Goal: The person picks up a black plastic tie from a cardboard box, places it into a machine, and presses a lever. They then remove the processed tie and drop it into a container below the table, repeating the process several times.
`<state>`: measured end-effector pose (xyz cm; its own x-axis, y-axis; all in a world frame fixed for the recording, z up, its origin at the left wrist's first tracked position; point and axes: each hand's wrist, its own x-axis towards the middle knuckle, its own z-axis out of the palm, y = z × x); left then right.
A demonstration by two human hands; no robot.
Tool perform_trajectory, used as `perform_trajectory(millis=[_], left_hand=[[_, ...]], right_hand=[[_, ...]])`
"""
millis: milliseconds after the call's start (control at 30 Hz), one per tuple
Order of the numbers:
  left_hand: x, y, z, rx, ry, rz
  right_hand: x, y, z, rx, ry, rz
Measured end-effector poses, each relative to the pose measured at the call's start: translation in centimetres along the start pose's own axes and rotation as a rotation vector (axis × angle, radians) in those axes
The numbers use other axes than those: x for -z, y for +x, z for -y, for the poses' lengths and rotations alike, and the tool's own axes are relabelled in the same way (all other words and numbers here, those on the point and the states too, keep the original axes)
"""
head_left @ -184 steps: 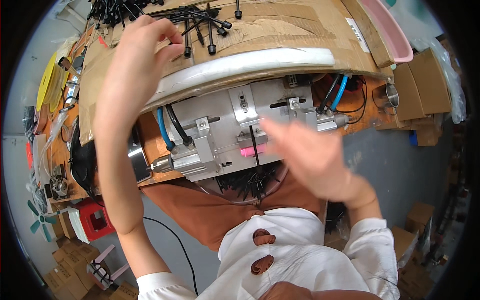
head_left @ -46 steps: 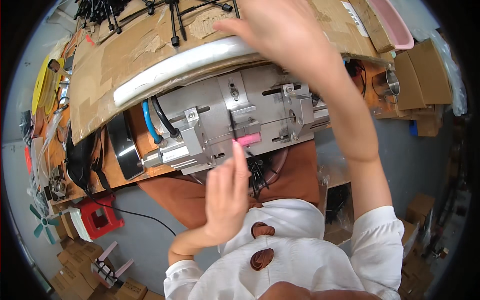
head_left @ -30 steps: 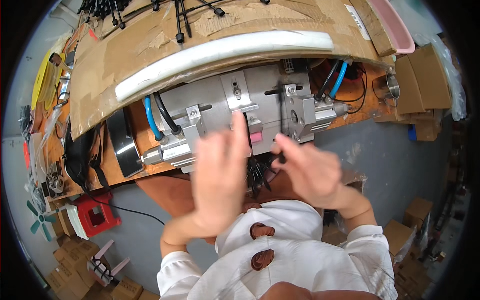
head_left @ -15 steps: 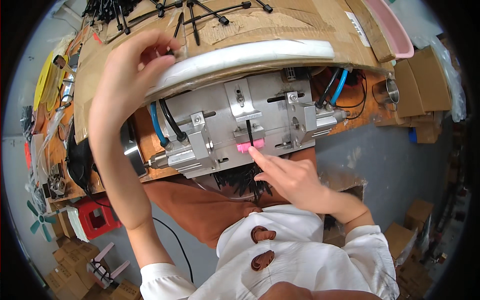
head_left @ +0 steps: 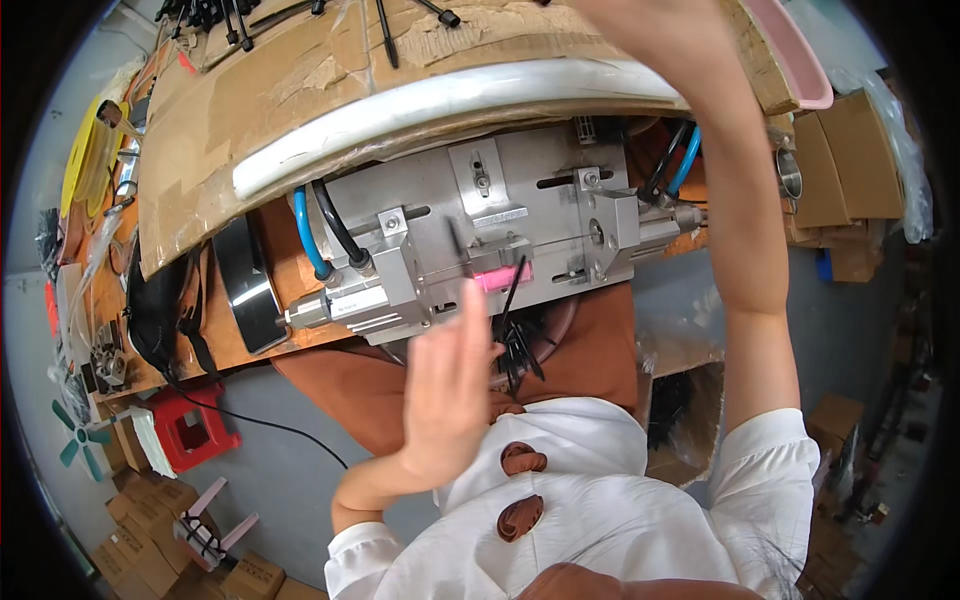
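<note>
My left hand [head_left: 445, 390], smeared by motion, is in front of a grey metal fixture [head_left: 430, 165]. A thin black rod [head_left: 456, 240], also blurred, rises from its fingertips. Beside those fingers, a pink cylindrical piece [head_left: 503, 277] sits at the fixture's front middle. A second black rod [head_left: 516, 285] slants across the pink piece, apart from my hands. Below it is a bunch of black rods [head_left: 518, 355] in a clear round container over my lap. My right hand [head_left: 665, 30] reaches over the cardboard-covered board [head_left: 330, 75]; the upper edge cuts off its fingers.
White padding [head_left: 450, 105] lines the board's front edge, with black rods lying behind it. Metal cylinders with blue hoses [head_left: 310, 235] and black hoses flank the fixture. A dark flat device [head_left: 248, 290] lies left on the wooden bench. A pink tray [head_left: 790, 50] is at far right.
My left hand has come down from the board to the fixture. My right hand has left the pink piece and gone up over the board. The rod there now tilts toward my lap.
</note>
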<state>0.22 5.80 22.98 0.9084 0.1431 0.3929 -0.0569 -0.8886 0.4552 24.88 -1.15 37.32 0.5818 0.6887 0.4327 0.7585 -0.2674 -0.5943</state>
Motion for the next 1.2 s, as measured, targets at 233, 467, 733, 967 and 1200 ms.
perform_trajectory(millis=[233,467,733,967,1200], left_hand=[[-3.6,0.2,-1.6,0.066,0.066,0.209],[-2.2,0.7,-1.5,0.093,0.124,0.261],[1.6,19.6,5.3,-0.34,0.217,-0.343],[3.2,18.8,3.2,-0.174,0.006,-0.174],[1.0,1.5,-1.4,0.035,0.065,-0.144]], right_hand=[[2.4,-6.7,-2.4,-0.112,0.58,-0.423],[-2.5,-17.0,-1.4,0.032,0.241,-0.215],[-11.6,-22.2,-0.5,0.079,-0.052,-0.07],[-12.0,-21.9,-0.6,0.008,-0.044,-0.012],[-5.4,-9.2,-2.0,0.168,-0.45,-0.386]])
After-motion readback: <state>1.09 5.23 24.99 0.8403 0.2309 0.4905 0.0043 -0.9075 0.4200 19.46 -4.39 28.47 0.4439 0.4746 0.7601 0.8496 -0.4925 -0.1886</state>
